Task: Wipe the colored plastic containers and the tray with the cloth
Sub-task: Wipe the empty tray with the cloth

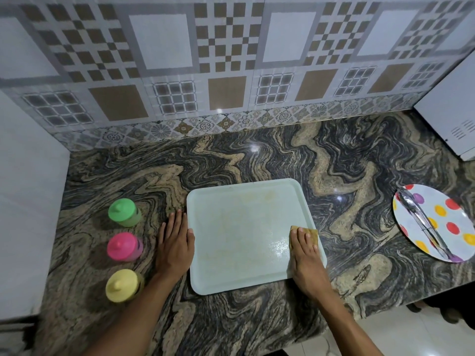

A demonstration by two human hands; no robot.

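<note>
A pale green tray (241,227) lies flat on the marbled counter, with faint smears on its surface. My right hand (307,258) presses flat on a folded tan cloth (312,233) at the tray's right edge. My left hand (174,242) rests flat on the counter beside the tray, thumb touching its left rim. To the left stand three capped plastic containers in a column: green (124,211) at the back, pink (124,246) in the middle, yellow (123,285) nearest me.
A white plate with coloured dots (447,219) sits at the right, metal tongs (424,222) lying across it. A white appliance (452,109) stands at the back right. A white wall (23,201) borders the left. The counter's front edge drops off on the right.
</note>
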